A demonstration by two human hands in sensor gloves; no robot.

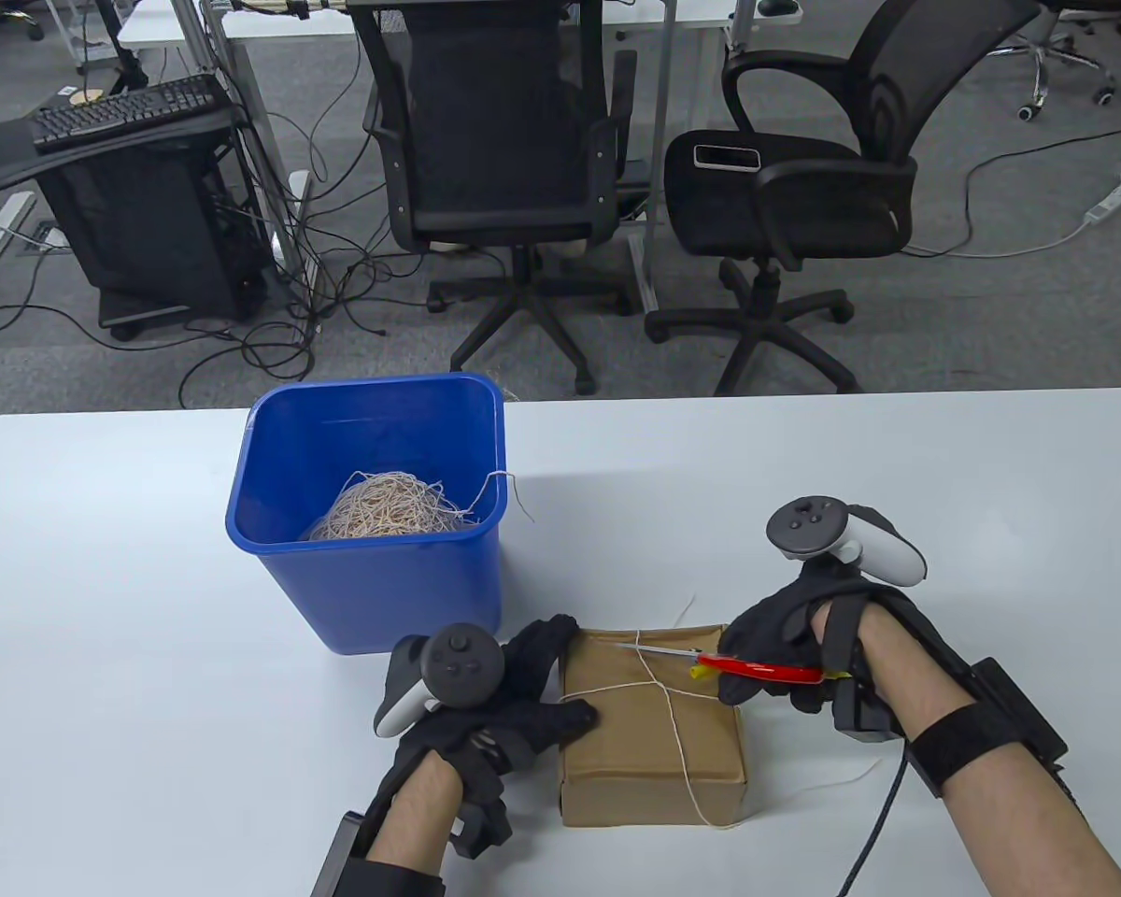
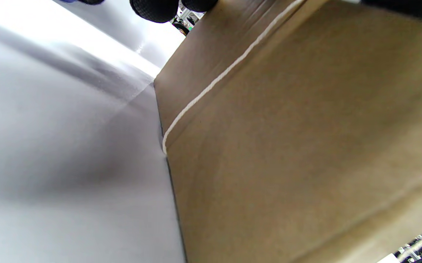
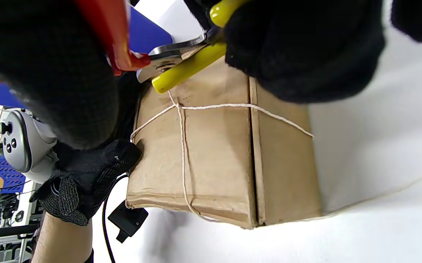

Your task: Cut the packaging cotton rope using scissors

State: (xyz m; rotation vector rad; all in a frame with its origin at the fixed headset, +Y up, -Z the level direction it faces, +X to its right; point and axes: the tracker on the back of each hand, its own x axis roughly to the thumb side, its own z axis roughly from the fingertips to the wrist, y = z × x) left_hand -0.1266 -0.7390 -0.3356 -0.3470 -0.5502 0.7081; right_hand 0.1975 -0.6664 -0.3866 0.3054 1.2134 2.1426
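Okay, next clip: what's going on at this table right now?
A person is about to cut the white cotton rope tied crosswise around a brown paper-wrapped package. The left hand rests on the package's left edge, steadying it. The right hand holds red-and-yellow-handled scissors with the blades over the package's far edge, near the rope. The rope looks uncut. A blue plastic bin behind holds a tangle of rope.

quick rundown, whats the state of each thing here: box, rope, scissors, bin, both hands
box: closed, flat on the table, tied crosswise with rope
rope: looks uncut, crossing on the box top, loose tail on the table
scissors: gripped, blades over the box's far edge
bin: upright, open, tangle of rope inside
left hand: rests on the box's left side
right hand: grips the scissors
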